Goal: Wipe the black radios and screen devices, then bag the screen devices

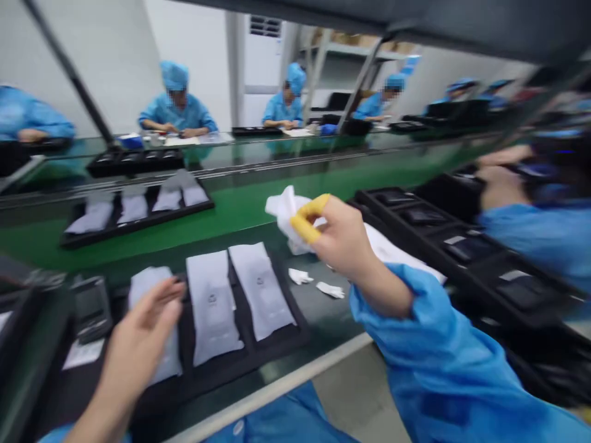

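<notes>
My right hand [341, 237], with yellow finger cots on thumb and finger, pinches a crumpled thin white sheet [290, 215] above the bench. Whether that is a bag or a cloth I cannot tell. Fingers loosely bent and thumb apart, my left hand [143, 329] is over a white bag [168, 363] in the near black tray [217, 378]. It partly hides that bag. Beside it in the tray lie two more white bags, one in the middle [213, 307] and one on the right [261, 289], both with a small printed mark. A grey handheld device [92, 307] occupies the left compartment.
Two small white crumpled pieces [300, 277] lie right of the tray. Another black tray of white bags [138, 221] is on the green belt [244, 197]. At right, black trays [466, 246] hold dark devices near a co-worker's arm [508, 184]. Several co-workers sit opposite.
</notes>
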`<state>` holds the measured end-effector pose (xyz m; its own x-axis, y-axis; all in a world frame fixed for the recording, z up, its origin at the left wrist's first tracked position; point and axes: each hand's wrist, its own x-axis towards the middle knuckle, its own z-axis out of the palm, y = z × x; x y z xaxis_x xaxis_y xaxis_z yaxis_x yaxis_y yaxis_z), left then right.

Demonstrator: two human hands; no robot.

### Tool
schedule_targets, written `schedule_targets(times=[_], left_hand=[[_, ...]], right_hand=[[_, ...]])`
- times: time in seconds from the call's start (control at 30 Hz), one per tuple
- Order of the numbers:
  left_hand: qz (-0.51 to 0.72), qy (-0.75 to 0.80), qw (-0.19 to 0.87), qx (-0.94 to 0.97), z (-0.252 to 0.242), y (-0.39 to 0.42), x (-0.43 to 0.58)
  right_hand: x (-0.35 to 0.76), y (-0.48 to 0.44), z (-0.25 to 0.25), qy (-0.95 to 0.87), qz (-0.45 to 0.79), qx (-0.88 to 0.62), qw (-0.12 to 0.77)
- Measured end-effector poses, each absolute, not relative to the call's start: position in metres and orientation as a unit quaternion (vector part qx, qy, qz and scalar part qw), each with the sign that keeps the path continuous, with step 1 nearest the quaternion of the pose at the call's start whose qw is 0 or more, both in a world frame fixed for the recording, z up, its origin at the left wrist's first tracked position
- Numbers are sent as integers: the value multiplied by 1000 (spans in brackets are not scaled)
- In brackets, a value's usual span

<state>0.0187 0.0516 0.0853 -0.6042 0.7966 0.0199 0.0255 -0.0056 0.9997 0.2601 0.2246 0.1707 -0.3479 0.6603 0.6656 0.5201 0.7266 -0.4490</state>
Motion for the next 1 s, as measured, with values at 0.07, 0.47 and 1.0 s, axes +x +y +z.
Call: schedule_targets(times=[0.07,0.47,1.0], left_hand=[[658,556,394,321,97,52,33],[718,581,364,118,91,-17,-25],[692,669,260,78,73,-62,-66]], right_hand=[[214,183,167,-885,118,-214,395],[41,145,157,-920,320,-160,163],[-109,144,108,-885,343,-315,19]])
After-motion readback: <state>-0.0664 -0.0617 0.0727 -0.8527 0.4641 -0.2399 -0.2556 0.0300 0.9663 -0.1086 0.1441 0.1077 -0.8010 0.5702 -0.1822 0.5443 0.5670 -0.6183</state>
